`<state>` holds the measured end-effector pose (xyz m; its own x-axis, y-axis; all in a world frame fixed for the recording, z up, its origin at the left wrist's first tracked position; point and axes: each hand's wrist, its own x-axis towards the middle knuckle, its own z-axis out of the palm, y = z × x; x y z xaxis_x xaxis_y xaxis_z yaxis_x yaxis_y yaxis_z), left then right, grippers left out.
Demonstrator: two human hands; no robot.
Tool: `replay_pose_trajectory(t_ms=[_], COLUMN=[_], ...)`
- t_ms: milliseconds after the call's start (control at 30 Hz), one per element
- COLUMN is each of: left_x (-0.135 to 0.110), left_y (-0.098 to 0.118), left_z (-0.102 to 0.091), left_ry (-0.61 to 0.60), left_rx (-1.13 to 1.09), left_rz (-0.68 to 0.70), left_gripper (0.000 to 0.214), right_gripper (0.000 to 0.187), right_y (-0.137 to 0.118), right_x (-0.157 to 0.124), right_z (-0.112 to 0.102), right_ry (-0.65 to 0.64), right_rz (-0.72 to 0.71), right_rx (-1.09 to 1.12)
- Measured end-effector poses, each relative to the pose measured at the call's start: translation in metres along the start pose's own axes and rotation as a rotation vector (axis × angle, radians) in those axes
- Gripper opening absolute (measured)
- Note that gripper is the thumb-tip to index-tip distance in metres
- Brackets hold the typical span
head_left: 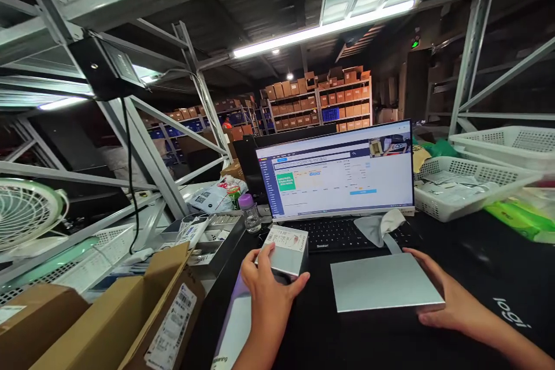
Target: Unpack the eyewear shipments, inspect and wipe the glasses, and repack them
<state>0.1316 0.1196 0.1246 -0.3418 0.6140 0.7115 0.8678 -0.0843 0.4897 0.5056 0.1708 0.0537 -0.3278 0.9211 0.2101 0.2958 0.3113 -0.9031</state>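
Note:
My left hand (266, 289) grips a small grey box (287, 250) with a white printed label on top, thumb on its right side and fingers on its left. It rests on the black desk mat (472, 277) just in front of the keyboard (342, 234). My right hand (442, 295) holds the right edge of a flat grey lid-like box (381, 281) lying on the mat, fingers curled around its corner.
A monitor (336, 170) showing a software page stands behind the keyboard, with a grey cloth (381, 225) on the keys. White baskets (472, 182) sit right, open cardboard boxes (117, 318) left, a small bottle (250, 211) and a fan (26, 208) further left. Shelving with cartons fills the background.

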Motion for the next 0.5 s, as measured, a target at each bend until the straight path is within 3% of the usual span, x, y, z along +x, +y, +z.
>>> replay_pose_trajectory(t_ms=[67, 167, 300, 367, 433, 500], left_x=[0.000, 0.003, 0.016, 0.026, 0.035, 0.042], left_y=[-0.005, -0.008, -0.008, -0.012, -0.020, -0.029], left_z=[-0.001, -0.010, -0.024, -0.027, -0.027, -0.024], left_ry=[-0.077, -0.167, -0.108, -0.092, -0.092, -0.090], left_rx=[0.015, -0.005, -0.083, -0.114, -0.129, -0.154], left_rz=[0.005, 0.093, 0.124, 0.106, 0.081, 0.042], left_gripper=[0.081, 0.069, 0.051, 0.051, 0.051, 0.051], right_gripper=[0.108, 0.108, 0.106, 0.090, 0.062, 0.043], right_y=[-0.012, -0.029, -0.039, -0.034, -0.024, -0.013], right_x=[-0.005, -0.014, -0.033, -0.048, -0.066, -0.085], right_z=[-0.003, -0.004, 0.008, 0.017, 0.026, 0.031], right_ry=[0.052, 0.163, 0.226, 0.218, 0.130, 0.021], right_rz=[0.014, -0.002, -0.124, -0.267, -0.378, -0.352], right_rx=[-0.028, -0.112, -0.260, -0.296, -0.303, -0.251])
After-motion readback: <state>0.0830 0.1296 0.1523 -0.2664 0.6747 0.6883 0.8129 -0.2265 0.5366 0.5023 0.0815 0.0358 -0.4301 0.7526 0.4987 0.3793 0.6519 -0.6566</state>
